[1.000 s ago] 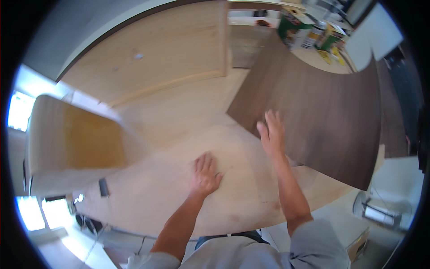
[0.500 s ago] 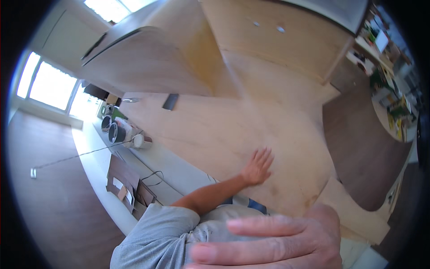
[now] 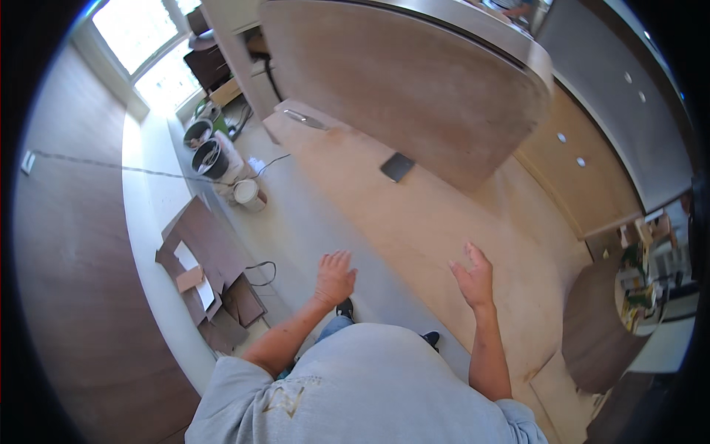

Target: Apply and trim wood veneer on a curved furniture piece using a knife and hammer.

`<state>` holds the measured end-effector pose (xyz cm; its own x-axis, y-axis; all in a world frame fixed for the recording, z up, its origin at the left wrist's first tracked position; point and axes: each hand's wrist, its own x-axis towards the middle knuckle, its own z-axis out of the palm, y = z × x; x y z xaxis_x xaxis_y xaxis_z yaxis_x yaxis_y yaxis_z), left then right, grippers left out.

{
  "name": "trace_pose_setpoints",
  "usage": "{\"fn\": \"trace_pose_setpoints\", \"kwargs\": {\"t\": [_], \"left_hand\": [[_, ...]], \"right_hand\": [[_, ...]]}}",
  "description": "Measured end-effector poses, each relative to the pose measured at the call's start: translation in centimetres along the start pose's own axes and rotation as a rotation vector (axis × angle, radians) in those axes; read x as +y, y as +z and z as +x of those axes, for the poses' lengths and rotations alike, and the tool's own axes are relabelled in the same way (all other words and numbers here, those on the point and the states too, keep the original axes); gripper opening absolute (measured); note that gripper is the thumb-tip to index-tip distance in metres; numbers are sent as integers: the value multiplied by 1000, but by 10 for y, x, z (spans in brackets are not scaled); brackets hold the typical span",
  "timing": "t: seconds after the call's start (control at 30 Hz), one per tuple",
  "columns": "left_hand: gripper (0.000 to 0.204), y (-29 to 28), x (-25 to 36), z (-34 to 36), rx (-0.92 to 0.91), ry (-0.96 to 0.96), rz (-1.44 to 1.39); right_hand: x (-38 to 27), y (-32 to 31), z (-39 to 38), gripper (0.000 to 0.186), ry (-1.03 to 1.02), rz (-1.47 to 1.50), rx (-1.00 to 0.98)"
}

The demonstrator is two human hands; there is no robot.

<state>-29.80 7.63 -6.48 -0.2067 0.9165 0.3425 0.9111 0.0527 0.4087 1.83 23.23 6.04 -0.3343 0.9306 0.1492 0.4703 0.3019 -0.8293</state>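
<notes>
My left hand (image 3: 336,278) hangs in the air in front of my body, fingers loosely stretched, with nothing in it. My right hand (image 3: 474,276) is raised over the pale wooden board (image 3: 355,185), thumb apart from the fingers, also holding nothing. Farther along this board lies a dark flat rectangular piece (image 3: 397,167). Near its far left end is a slim silvery tool (image 3: 305,119) whose kind I cannot make out. A large brown panel with rounded corners (image 3: 407,81) rises behind the dark piece; neither hand touches it.
At the left stand black buckets (image 3: 210,159) and a whitish can (image 3: 250,194). Brown sheet offcuts (image 3: 207,251) lie in a heap, a cable (image 3: 261,274) beside them. A cord (image 3: 133,167) stretches across the left. Clutter fills a round-edged surface (image 3: 640,288) at the right.
The view has shifted and turned. My right hand, earlier large and close to the camera, is now lower and farther off. My left hand has moved from above the board toward its left side.
</notes>
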Motion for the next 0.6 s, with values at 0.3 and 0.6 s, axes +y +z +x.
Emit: {"fn": "trace_pose_setpoints", "kwargs": {"t": [0.3, 0.6], "left_hand": [[25, -31, -138, -10, -73, -447, -5], [23, -39, -185, 120, -52, -316, -79]], "right_hand": [[-10, 180, 93, 52, -99, -471, -294], [7, 252, 271, 63, 176, -629, 96]]}}
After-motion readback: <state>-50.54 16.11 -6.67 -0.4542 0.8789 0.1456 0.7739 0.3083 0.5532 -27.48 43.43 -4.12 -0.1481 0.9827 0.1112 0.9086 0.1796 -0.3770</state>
